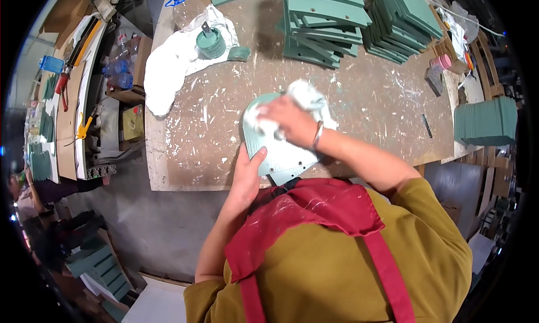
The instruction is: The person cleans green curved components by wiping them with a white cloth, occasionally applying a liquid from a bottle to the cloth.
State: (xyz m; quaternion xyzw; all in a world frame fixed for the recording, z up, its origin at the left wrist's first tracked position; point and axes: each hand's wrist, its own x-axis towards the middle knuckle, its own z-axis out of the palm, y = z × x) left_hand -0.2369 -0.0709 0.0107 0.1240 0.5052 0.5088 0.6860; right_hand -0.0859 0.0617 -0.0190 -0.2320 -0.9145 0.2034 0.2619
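Observation:
A pale green panel with a rounded far end [256, 149] lies at the near edge of the worktable, with small dark holes along its near end. My left hand [247, 170] grips its left edge, the thumb on top and the other fingers hidden beneath. Bunched under my right hand [292, 121] is a white cloth [309, 97], pressed onto the panel's face; part of it spreads beyond my fingers to the far right. That hand is slightly blurred. Part of another green piece [285, 176] shows under the panel's near end.
Stacks of green panels [325, 11] [401, 20] stand at the back of the paint-spotted table [202, 138]. A small green-stained pot [211, 45] sits on a white cloth [168, 70] at far left, by a clear bottle [188, 11]. More panels [485, 121] are stacked at right.

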